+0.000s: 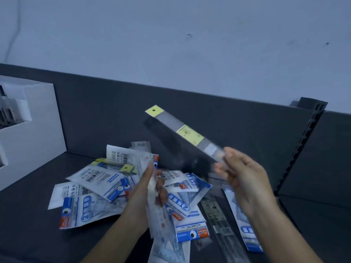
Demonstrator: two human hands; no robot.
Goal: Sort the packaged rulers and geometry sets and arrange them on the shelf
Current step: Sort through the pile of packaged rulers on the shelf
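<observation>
My right hand (241, 177) grips the near end of a long packaged ruler (182, 130) with a yellow header tab, which points up and to the left above the shelf. A stack of clear packaged rulers (160, 215) stands on edge in my left hand (152, 185). Beneath both hands, a loose pile of blue-and-white geometry set packs (98, 185) is spread on the dark shelf (38, 234). One pack labelled GEOMETRIC (191, 232) lies near the front. A dark packaged ruler (218, 217) and a blue-and-white pack (241, 221) lie flat at the right.
A white box (38, 120) with open compartments stands at the left on the shelf. The dark back panel (95, 111) rises behind the pile. A black slotted upright (300, 149) divides this bay from the one on the right. Above is a pale wall.
</observation>
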